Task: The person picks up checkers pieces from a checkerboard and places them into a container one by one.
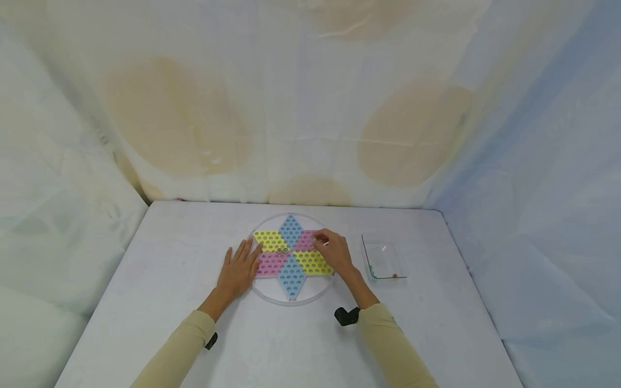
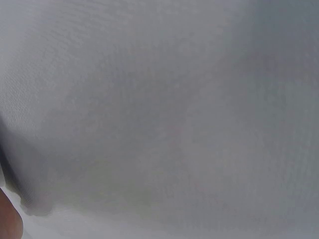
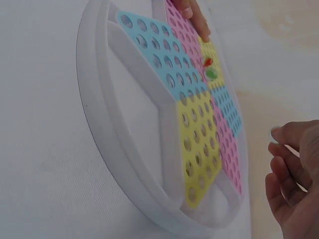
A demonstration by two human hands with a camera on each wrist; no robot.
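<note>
"marble [image 3: 275, 133] first: where does it sit from the fingers?"

"right between them. the right hand [image 1: 336, 250] pinches it at the tips of thumb and forefinger, by the far pink part of the board [image 1: 292, 277]. it looks small and pale, partly hidden by the grip."

"any long axis to mind?"

"none on the marble, it's round. the board's blue points run straight away from the person, to the left of those right fingertips."

"and the pair near the centre?"

"a red marble [image 3: 208, 62] and a green marble [image 3: 211, 74], side by side, left of the right fingertips. the left hand [image 1: 237, 274] has its fingertips a bit nearer to them, on the other side."

"is that left hand gripping something?"

"no, its fingers are straight and spread, lying over the board's left edge."

"so what counts for the pinching fingers?"

"down, i'd judge. the right wrist view suggests a gap between them and the board, but which hole lies straight under, i can't tell."

"and the glass box [image 1: 385, 250]?"

"right of the right hand, with an orange bit [image 1: 395, 275] at its near end."
</note>
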